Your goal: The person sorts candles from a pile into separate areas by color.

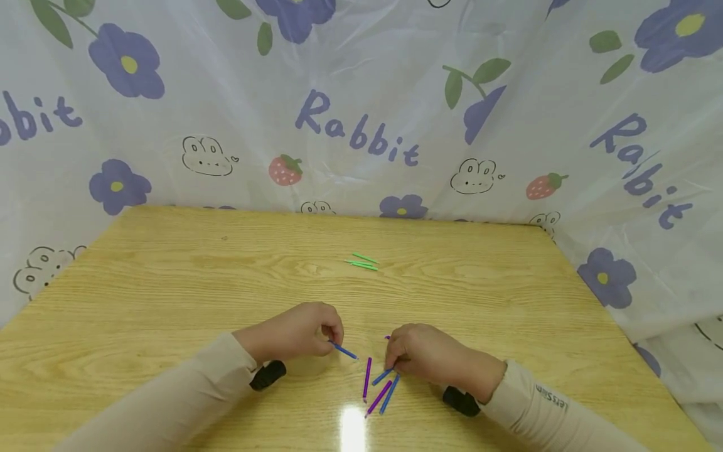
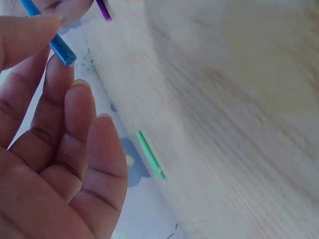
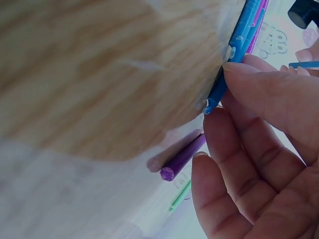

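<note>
My left hand pinches a blue crayon between thumb and fingers, its tip angled right and down. The left wrist view shows the blunt end of that blue crayon by the fingertips. With thumb and forefinger, my right hand pinches another blue crayon low over the table. Beneath and beside the right hand lie a further blue crayon and two purple crayons, close together. A purple end shows past the right hand's knuckles, the rest hidden.
Several green crayons lie grouped farther back on the wooden table. A white patterned cloth hangs behind the table and along its sides. Dark wrist devices sit under both sleeves.
</note>
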Action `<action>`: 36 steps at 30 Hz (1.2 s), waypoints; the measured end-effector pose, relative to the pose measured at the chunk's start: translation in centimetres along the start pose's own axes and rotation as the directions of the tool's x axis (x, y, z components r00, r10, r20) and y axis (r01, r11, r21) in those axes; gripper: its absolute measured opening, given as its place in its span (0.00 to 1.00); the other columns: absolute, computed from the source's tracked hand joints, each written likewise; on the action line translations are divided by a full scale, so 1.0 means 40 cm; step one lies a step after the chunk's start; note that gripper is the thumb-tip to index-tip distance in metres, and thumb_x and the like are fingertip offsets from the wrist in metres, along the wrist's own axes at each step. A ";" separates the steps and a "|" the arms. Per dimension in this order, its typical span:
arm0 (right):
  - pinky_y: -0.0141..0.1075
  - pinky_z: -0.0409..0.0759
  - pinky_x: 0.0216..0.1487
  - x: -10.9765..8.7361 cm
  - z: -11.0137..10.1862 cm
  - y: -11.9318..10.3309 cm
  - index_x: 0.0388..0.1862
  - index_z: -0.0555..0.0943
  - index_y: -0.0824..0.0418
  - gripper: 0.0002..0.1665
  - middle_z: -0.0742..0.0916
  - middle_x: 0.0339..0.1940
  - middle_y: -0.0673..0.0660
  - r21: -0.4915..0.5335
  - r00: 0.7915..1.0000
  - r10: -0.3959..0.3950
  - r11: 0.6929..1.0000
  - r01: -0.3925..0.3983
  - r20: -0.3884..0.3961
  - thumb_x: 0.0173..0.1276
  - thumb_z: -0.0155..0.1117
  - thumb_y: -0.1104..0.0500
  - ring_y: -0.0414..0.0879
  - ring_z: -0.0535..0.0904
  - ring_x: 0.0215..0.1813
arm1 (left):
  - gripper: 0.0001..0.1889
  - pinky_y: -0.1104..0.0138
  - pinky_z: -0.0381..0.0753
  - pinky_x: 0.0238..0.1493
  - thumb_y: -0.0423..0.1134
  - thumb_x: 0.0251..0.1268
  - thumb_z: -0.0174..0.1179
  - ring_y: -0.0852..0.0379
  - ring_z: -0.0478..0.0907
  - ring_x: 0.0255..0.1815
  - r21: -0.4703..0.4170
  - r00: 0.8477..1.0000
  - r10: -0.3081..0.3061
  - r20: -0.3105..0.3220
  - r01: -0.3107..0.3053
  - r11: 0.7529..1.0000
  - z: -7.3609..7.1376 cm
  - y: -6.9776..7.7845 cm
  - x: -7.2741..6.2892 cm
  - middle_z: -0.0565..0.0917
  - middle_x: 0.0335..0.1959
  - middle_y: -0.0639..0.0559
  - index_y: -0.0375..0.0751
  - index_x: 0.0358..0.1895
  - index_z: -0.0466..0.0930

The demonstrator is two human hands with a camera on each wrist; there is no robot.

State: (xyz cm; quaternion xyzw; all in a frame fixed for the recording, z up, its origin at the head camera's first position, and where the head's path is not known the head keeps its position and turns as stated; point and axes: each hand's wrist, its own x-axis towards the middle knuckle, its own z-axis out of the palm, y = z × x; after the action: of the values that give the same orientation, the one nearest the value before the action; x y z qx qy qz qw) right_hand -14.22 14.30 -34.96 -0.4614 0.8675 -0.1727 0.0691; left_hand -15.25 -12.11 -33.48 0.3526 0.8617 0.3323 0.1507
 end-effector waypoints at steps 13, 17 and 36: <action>0.34 0.76 0.56 0.000 -0.002 -0.001 0.31 0.88 0.55 0.08 0.85 0.33 0.44 0.014 1.000 0.022 1.000 -0.022 0.010 0.58 0.70 0.68 0.41 0.82 0.47 | 0.06 0.68 0.75 0.39 0.28 0.57 0.63 0.62 0.73 0.36 0.023 0.992 -0.058 -0.110 0.061 0.998 -0.033 -0.039 -0.032 0.78 0.31 0.59 0.44 0.29 0.81; 0.33 0.76 0.56 0.002 -0.003 -0.003 0.31 0.88 0.56 0.07 0.85 0.32 0.44 0.004 1.000 0.022 1.000 -0.022 0.009 0.59 0.70 0.68 0.41 0.82 0.47 | 0.06 0.67 0.75 0.39 0.29 0.58 0.63 0.60 0.74 0.37 0.017 0.985 -0.083 -0.153 0.086 0.996 -0.044 -0.050 -0.042 0.79 0.31 0.59 0.45 0.31 0.80; 0.33 0.76 0.56 0.006 0.002 -0.005 0.32 0.88 0.56 0.07 0.85 0.34 0.44 -0.014 0.999 0.046 0.999 -0.045 0.029 0.60 0.69 0.67 0.45 0.81 0.52 | 0.02 0.61 0.73 0.40 0.29 0.59 0.63 0.56 0.74 0.37 0.016 0.922 -0.219 -0.318 0.237 0.971 -0.079 -0.085 -0.064 0.80 0.34 0.52 0.38 0.34 0.81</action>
State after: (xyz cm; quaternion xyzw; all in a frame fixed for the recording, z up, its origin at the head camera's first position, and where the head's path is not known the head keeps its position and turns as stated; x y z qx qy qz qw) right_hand -14.21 13.98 -34.94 -0.4445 0.8778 -0.1583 0.0825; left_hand -16.72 -17.20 -33.39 0.1966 0.9184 0.3409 0.0398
